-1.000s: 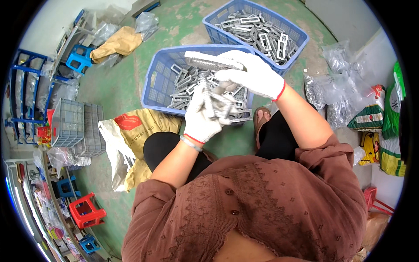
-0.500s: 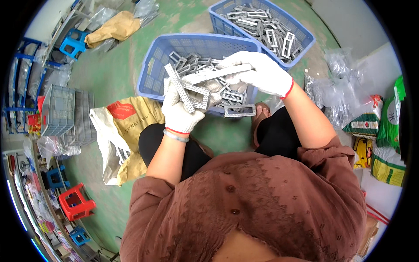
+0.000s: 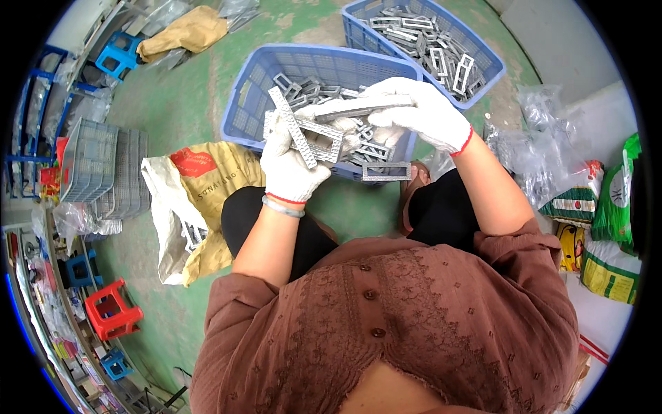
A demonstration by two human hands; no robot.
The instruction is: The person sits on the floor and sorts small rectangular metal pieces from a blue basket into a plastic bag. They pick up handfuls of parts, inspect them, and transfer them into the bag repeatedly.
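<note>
Both my hands wear white knit gloves with red cuffs, held over the near side of a blue plastic basket point(image 3: 238, 110). My left hand point(image 3: 289, 169) is closed on grey rectangular metal frames point(image 3: 294, 127), one edge-on and another flatter behind it. The fingers of my right hand point(image 3: 424, 114) are closed on a long grey metal frame point(image 3: 358, 107), seen edge-on, which reaches left toward the left hand. Many similar frames lie in the basket beneath, and a single frame point(image 3: 386, 172) shows at its near edge. Some of the left fingers are hidden behind the metal.
A second blue basket point(image 3: 355, 31) full of metal frames stands behind, to the right. Beside my left knee lies an open yellow-and-white sack point(image 3: 227, 165) with frames inside. Stacked grey crates point(image 3: 89, 162) and a red stool point(image 3: 114, 308) are at left; clear plastic bags point(image 3: 541, 148) lie at right.
The view has shifted slightly, so the baskets sit a little higher and farther right. Both hands keep their hold on the metal frames, with little visible movement relative to the basket.
</note>
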